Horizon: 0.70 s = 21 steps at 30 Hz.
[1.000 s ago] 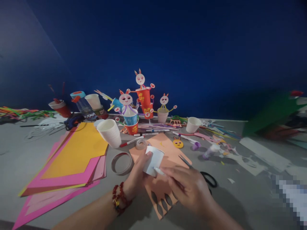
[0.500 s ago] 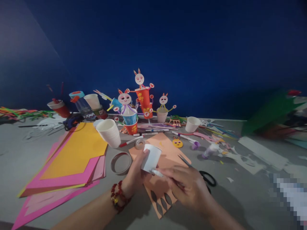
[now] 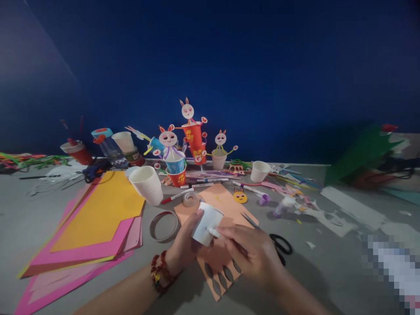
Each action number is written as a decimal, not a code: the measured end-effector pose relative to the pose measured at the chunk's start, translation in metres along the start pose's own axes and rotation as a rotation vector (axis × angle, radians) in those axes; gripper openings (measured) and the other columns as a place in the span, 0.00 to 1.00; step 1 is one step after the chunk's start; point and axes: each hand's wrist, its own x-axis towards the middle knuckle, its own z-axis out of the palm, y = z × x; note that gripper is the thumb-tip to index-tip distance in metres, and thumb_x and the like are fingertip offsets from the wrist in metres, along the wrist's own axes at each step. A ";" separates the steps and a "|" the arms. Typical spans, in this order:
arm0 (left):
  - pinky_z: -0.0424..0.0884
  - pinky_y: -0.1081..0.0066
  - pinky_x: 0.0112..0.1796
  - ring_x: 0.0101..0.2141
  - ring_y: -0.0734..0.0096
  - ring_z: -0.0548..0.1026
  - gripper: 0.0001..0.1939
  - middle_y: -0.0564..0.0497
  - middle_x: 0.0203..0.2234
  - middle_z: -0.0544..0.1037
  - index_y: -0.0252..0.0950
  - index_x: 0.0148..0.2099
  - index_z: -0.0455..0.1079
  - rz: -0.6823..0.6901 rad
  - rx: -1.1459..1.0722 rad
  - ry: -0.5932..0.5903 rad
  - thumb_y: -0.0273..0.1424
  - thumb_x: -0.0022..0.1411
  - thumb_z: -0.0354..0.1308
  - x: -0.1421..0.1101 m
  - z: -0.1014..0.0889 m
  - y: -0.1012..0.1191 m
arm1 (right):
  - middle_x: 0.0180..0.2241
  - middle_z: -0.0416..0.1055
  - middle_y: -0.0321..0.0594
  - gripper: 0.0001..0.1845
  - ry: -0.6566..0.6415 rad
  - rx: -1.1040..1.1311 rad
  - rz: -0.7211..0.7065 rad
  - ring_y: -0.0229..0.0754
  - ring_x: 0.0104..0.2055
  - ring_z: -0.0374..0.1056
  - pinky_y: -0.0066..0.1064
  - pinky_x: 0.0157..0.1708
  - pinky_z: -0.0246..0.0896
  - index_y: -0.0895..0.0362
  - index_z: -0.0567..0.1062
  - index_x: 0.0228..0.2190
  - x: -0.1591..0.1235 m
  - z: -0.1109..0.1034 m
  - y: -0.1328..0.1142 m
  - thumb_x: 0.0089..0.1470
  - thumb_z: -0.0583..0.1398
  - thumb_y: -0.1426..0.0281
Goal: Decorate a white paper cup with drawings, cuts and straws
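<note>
My left hand (image 3: 188,236), with a red bead bracelet at the wrist, is wrapped round a white paper cup (image 3: 207,218), tilted over an orange paper sheet (image 3: 226,210). A slim white marker (image 3: 215,232) is pinched in my right hand (image 3: 252,251), its tip at the cup's side, where a small dark spot shows. The rest of the marker is hidden by my fingers. Black-handled scissors (image 3: 280,245) lie partly behind my right hand. Leaf-shaped holes are cut in the sheet's near end. A yellow rabbit face (image 3: 240,196) lies by the sheet's far right side.
Left of my hands are a tape roll (image 3: 163,226), stacked paper cups (image 3: 146,186) and coloured paper (image 3: 98,214). Rabbit figures on cups (image 3: 192,135) stand at the back. A glue stick (image 3: 282,207), its purple cap (image 3: 264,199) and paper scraps (image 3: 331,221) are on the right.
The cup has turned a little in my left hand and tilts differently. My right hand has brought the marker slightly up, onto the cup's side. The whole view has shifted slightly.
</note>
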 end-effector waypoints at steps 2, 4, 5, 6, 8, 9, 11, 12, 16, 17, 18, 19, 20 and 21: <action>0.70 0.73 0.20 0.22 0.67 0.76 0.15 0.46 0.25 0.80 0.31 0.41 0.74 -0.012 -0.011 -0.004 0.39 0.60 0.61 0.000 0.000 0.000 | 0.34 0.80 0.42 0.14 0.039 -0.022 0.024 0.41 0.34 0.76 0.26 0.32 0.67 0.55 0.76 0.45 0.000 0.000 -0.001 0.61 0.54 0.75; 0.71 0.72 0.21 0.23 0.65 0.77 0.16 0.46 0.25 0.80 0.31 0.42 0.74 -0.023 -0.018 -0.004 0.40 0.60 0.60 0.000 -0.001 -0.001 | 0.38 0.80 0.43 0.14 0.069 -0.034 0.047 0.42 0.37 0.77 0.27 0.34 0.68 0.55 0.76 0.45 0.000 0.000 0.000 0.62 0.54 0.75; 0.71 0.72 0.21 0.23 0.65 0.77 0.17 0.46 0.25 0.80 0.31 0.42 0.74 -0.017 -0.016 -0.007 0.40 0.60 0.60 0.000 -0.001 -0.001 | 0.38 0.80 0.43 0.14 0.061 -0.033 0.041 0.42 0.36 0.77 0.27 0.34 0.68 0.55 0.76 0.44 -0.001 0.000 0.000 0.61 0.54 0.75; 0.71 0.73 0.20 0.22 0.66 0.77 0.17 0.46 0.25 0.80 0.30 0.42 0.74 -0.008 -0.013 -0.012 0.41 0.60 0.60 0.001 -0.002 -0.001 | 0.37 0.80 0.42 0.14 0.044 -0.030 0.028 0.41 0.36 0.77 0.27 0.34 0.68 0.55 0.77 0.44 -0.001 0.000 0.001 0.61 0.54 0.75; 0.70 0.73 0.20 0.22 0.66 0.76 0.18 0.46 0.24 0.80 0.30 0.42 0.74 -0.005 -0.015 -0.028 0.41 0.61 0.60 0.001 -0.003 -0.001 | 0.37 0.81 0.42 0.14 0.025 -0.029 0.020 0.42 0.36 0.77 0.27 0.35 0.68 0.55 0.76 0.44 -0.002 -0.001 0.001 0.61 0.54 0.75; 0.71 0.72 0.20 0.22 0.66 0.76 0.18 0.45 0.24 0.80 0.29 0.42 0.74 -0.017 -0.023 -0.034 0.41 0.61 0.60 0.002 -0.003 -0.001 | 0.38 0.80 0.43 0.14 0.039 -0.036 0.031 0.42 0.37 0.77 0.27 0.35 0.68 0.55 0.76 0.44 -0.002 -0.001 0.002 0.61 0.54 0.75; 0.71 0.72 0.21 0.23 0.65 0.77 0.17 0.45 0.24 0.80 0.30 0.41 0.74 -0.042 -0.041 -0.027 0.41 0.61 0.59 0.001 -0.002 0.000 | 0.38 0.80 0.43 0.14 0.066 -0.053 0.060 0.42 0.37 0.77 0.28 0.35 0.68 0.55 0.76 0.45 -0.002 -0.001 0.002 0.62 0.54 0.75; 0.71 0.72 0.21 0.23 0.65 0.77 0.17 0.45 0.24 0.80 0.30 0.41 0.74 -0.044 -0.044 -0.016 0.41 0.61 0.59 0.001 -0.002 0.000 | 0.37 0.80 0.43 0.14 0.062 -0.055 0.065 0.42 0.36 0.77 0.27 0.34 0.68 0.55 0.76 0.45 -0.001 -0.001 0.002 0.62 0.54 0.75; 0.71 0.72 0.21 0.22 0.66 0.77 0.16 0.46 0.23 0.80 0.31 0.41 0.74 -0.026 -0.030 0.006 0.40 0.61 0.59 0.000 -0.001 0.001 | 0.38 0.80 0.43 0.14 0.023 -0.041 0.038 0.42 0.35 0.77 0.27 0.33 0.68 0.54 0.76 0.45 -0.001 -0.001 0.001 0.61 0.54 0.75; 0.71 0.72 0.20 0.22 0.65 0.77 0.16 0.46 0.23 0.80 0.31 0.41 0.74 -0.025 -0.028 0.000 0.40 0.61 0.59 0.000 -0.001 0.000 | 0.39 0.80 0.43 0.14 0.042 -0.045 0.045 0.42 0.36 0.77 0.27 0.34 0.67 0.54 0.76 0.45 -0.001 -0.001 0.001 0.61 0.54 0.75; 0.71 0.72 0.21 0.23 0.65 0.77 0.16 0.45 0.24 0.80 0.31 0.41 0.74 -0.025 -0.027 -0.009 0.40 0.61 0.59 0.000 -0.001 0.000 | 0.39 0.80 0.43 0.15 0.061 -0.051 0.054 0.42 0.37 0.77 0.27 0.33 0.67 0.54 0.76 0.45 -0.001 -0.001 0.000 0.61 0.54 0.75; 0.70 0.72 0.20 0.23 0.64 0.77 0.16 0.45 0.24 0.80 0.30 0.41 0.74 -0.021 -0.024 -0.016 0.40 0.61 0.59 0.000 -0.002 0.000 | 0.38 0.80 0.43 0.15 0.070 -0.055 0.058 0.42 0.36 0.76 0.27 0.33 0.67 0.54 0.76 0.45 -0.002 -0.001 -0.001 0.61 0.53 0.75; 0.70 0.72 0.20 0.23 0.65 0.77 0.17 0.45 0.25 0.80 0.30 0.42 0.74 -0.017 -0.021 -0.022 0.40 0.61 0.59 0.000 -0.002 -0.001 | 0.37 0.80 0.43 0.15 0.062 -0.054 0.053 0.42 0.35 0.76 0.27 0.32 0.67 0.54 0.76 0.45 -0.002 -0.001 -0.001 0.61 0.53 0.75; 0.70 0.73 0.19 0.22 0.65 0.77 0.17 0.45 0.25 0.80 0.30 0.43 0.74 -0.013 -0.018 -0.023 0.40 0.61 0.59 0.001 -0.003 -0.001 | 0.35 0.80 0.42 0.14 0.045 -0.049 0.041 0.41 0.34 0.76 0.26 0.31 0.67 0.54 0.76 0.44 -0.002 -0.001 -0.002 0.61 0.53 0.75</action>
